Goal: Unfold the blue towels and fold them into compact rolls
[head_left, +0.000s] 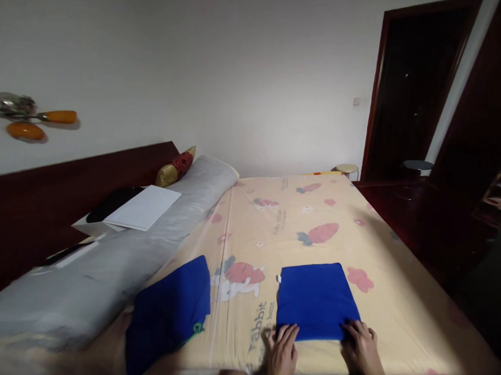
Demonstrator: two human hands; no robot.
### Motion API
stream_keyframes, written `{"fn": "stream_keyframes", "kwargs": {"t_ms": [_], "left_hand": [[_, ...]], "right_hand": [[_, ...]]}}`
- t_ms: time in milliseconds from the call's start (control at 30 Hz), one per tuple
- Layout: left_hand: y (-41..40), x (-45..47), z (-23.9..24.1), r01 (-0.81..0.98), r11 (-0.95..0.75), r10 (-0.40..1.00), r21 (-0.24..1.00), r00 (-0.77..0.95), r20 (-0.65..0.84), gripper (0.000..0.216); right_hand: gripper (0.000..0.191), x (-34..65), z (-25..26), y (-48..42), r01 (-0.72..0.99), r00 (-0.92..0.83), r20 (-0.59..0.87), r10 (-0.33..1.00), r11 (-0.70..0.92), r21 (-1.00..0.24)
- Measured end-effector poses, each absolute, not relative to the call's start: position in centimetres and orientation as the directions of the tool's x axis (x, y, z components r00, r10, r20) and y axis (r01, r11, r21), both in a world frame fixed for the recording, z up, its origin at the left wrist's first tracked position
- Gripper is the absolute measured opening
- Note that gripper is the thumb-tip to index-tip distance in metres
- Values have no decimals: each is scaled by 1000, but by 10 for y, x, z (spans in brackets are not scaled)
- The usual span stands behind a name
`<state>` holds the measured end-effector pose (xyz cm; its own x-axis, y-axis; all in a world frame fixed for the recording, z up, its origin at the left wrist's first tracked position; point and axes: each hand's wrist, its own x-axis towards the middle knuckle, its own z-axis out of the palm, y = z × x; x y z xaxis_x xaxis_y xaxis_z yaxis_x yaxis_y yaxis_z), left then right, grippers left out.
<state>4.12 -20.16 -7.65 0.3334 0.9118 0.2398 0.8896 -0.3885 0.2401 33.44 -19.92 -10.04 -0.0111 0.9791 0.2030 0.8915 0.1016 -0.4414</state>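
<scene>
Both hands sit at the bottom of the frame, just right of centre, palms down and backs toward the camera. The left hand (281,351) lies lower centre, its fingers (290,334) spread and pointing up and slightly right. The right hand (362,347) lies a little further right, its fingers (353,328) pointing up and slightly left. Neither hand is closed in a grip; both are flat and pressing down. The 2 wrists run off the lower edge, well apart.
</scene>
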Motion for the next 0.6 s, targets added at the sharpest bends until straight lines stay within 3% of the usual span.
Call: {"fn": "stream_keyframes", "kwargs": {"t_ms": [333, 600], "left_hand": [[-197, 40, -73, 908, -310, 946, 281, 266, 184, 68], [-199, 33, -74, 952, -167, 972, 255, 116, 205, 65]], "right_hand": [[33, 338, -93, -199, 869, 76, 172, 982, 19, -495], [39, 347, -96, -202, 878, 84, 126, 988, -13, -478]]}}
